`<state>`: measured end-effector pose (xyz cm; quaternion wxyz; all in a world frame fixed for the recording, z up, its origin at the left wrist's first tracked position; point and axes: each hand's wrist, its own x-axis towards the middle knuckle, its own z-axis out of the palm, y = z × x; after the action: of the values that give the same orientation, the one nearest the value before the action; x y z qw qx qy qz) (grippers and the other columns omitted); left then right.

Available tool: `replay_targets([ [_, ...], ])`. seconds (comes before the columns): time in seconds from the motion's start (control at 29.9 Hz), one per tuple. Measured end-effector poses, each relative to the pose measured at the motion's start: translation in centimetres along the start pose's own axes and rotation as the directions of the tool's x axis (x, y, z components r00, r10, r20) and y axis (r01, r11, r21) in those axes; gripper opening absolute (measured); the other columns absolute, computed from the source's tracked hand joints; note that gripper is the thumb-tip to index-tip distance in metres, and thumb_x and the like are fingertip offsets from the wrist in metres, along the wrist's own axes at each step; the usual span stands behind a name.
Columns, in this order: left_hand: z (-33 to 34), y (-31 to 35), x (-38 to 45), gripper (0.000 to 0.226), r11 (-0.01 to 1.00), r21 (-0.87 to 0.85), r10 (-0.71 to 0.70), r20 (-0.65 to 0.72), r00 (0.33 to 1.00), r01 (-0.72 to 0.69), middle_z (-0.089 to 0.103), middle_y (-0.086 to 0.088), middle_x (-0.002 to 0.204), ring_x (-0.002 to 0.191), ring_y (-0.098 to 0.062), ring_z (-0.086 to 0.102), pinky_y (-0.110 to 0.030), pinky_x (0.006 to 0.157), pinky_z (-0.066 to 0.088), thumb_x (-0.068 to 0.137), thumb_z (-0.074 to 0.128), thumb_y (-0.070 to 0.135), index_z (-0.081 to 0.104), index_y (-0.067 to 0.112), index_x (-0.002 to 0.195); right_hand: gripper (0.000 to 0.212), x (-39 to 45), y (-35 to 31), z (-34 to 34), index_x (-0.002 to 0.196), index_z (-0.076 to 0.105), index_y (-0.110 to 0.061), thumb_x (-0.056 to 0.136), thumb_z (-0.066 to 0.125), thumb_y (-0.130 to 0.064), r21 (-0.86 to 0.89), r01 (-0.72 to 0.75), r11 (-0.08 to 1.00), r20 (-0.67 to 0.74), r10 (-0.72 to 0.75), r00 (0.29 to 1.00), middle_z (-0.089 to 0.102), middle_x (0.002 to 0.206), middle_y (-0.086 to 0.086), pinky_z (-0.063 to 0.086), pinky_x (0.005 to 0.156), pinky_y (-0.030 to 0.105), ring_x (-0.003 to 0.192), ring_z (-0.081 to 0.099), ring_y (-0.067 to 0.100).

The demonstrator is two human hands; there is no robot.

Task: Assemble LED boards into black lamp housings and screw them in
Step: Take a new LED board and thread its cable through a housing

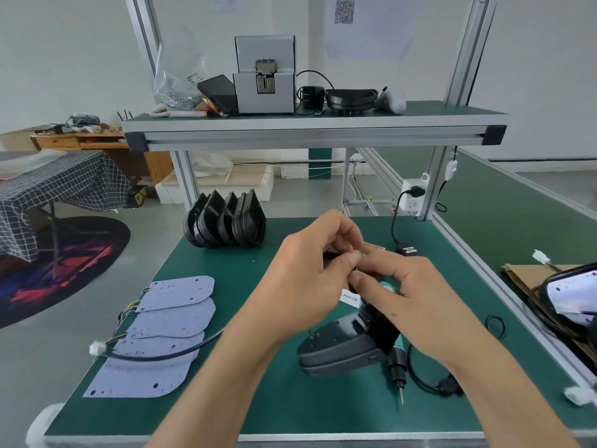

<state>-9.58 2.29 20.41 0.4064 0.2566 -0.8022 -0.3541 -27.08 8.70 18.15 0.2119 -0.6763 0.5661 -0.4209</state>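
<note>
hands pinching small object, flat pale LED boards

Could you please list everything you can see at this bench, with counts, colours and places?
LED boards: about four, pale lilac, overlapping at the mat's near left.
Housings: about five, black, stood in a row at the mat's far left.
Cable: one, black with a white plug, across the boards.
Screwdriver: one, black and teal, lying near right of centre, tip toward the near edge.
Dark case: one, dark grey, beside the screwdriver.
Mat: one, green, covering the bench.
Screw feeder: one, grey, on the upper shelf.
Power strip: one, white, on the right post.
Left hand: pinches a small part at centre.
Right hand: pinches the same small part; what it is, I cannot tell.
</note>
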Motion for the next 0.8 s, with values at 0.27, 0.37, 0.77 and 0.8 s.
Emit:
replay_targets([
  [0.27, 0.5, 1.4, 1.3, 0.019, 0.998, 0.023, 0.055, 0.060, 0.997, -0.057, 0.061, -0.001, 0.082, 0.075, -0.024, 0.058, -0.044, 0.072, 0.051, 0.095, 0.062, 0.005, 0.054, 0.022, 0.092, 0.055, 0.0, 0.3, -2.1, 0.099, 0.076, -0.020, 0.084, 0.059, -0.070, -0.059, -0.068, 0.996, 0.125, 0.075, 0.989, 0.069, 0.098, 0.016, 0.053, 0.085, 0.045, 0.091, 0.060, 0.039],
  [0.37, 0.4, 1.6, 1.8, 0.018, 0.988, 0.122, 0.079, 0.106, 0.991, -0.092, 0.062, 0.002, 0.081, 0.075, -0.023, 0.057, -0.037, 0.070, 0.051, 0.095, 0.064, 0.005, 0.055, 0.021, 0.095, 0.044, -0.4, 0.6, -2.9, 0.102, 0.077, -0.035, 0.084, 0.061, -0.071, -0.063, -0.122, 0.991, 0.176, 0.131, 0.976, 0.054, 0.069, 0.010, 0.035, 0.059, 0.030, 0.059, 0.040, 0.026],
  [0.77, -0.8, 2.3, 2.5, 0.040, 0.802, 0.592, -0.086, 0.246, 0.966, -0.079, 0.053, 0.004, 0.067, 0.066, -0.012, 0.050, -0.038, 0.065, 0.041, 0.101, 0.061, 0.036, 0.056, 0.018, 0.066, 0.008, 1.0, 0.2, -2.7, 0.089, 0.080, -0.029, 0.094, 0.074, -0.027, 0.048, -0.001, 0.999, 0.019, 0.000, 1.000, 0.057, 0.054, -0.020, 0.034, 0.048, 0.007, 0.044, 0.046, 0.002],
  [0.8, -0.8, 2.4, 2.5, 0.037, 0.818, 0.565, -0.044, 0.244, 0.969, -0.105, 0.050, 0.007, 0.067, 0.065, -0.009, 0.047, -0.034, 0.063, 0.036, 0.100, 0.064, 0.033, 0.057, 0.017, 0.067, 0.007, 1.1, 0.2, -2.6, 0.089, 0.080, -0.029, 0.093, 0.074, -0.028, 0.076, -0.010, 0.997, 0.029, 0.008, 1.000, 0.054, 0.052, -0.020, 0.032, 0.048, 0.008, 0.042, 0.042, 0.003],
])
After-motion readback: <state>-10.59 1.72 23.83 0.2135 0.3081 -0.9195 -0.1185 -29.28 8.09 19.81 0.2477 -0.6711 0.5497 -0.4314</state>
